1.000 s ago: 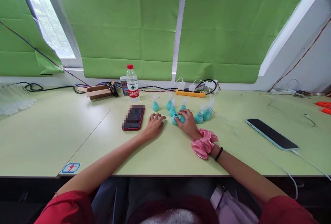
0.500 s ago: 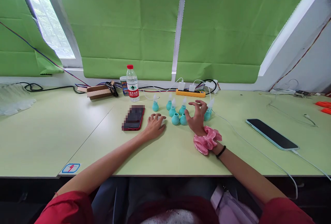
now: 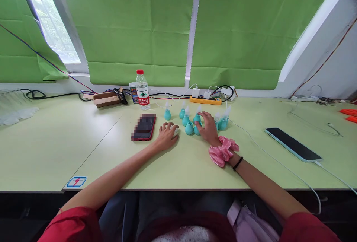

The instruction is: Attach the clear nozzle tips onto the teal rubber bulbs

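My left hand (image 3: 167, 134) rests on the table, palm down and fingers apart. A whitish translucent bit (image 3: 175, 130) shows by its thumb and forefinger; I cannot tell whether they touch it. My right hand (image 3: 208, 128), wearing a pink scrunchie (image 3: 224, 151) at the wrist, reaches in among several small teal round-bellied pots. Its thumb and fingers are apart, close to a teal pot with a translucent white tip (image 3: 196, 118) and partly over another pot (image 3: 198, 129). An open-topped teal pot (image 3: 189, 128) stands between my hands. Beyond the right hand are more tipped pots (image 3: 222, 124).
A red-cased phone (image 3: 144, 127) lies left of my left hand, with a water bottle (image 3: 143, 91) and a can (image 3: 134, 93) behind. An orange power strip (image 3: 205, 101) sits at the back. On the right, another phone (image 3: 292, 144) trails a white cable (image 3: 267, 153).
My right hand has moved left and lowered toward the middle pots, uncovering a tipped pot on its right. My left hand has stayed put.
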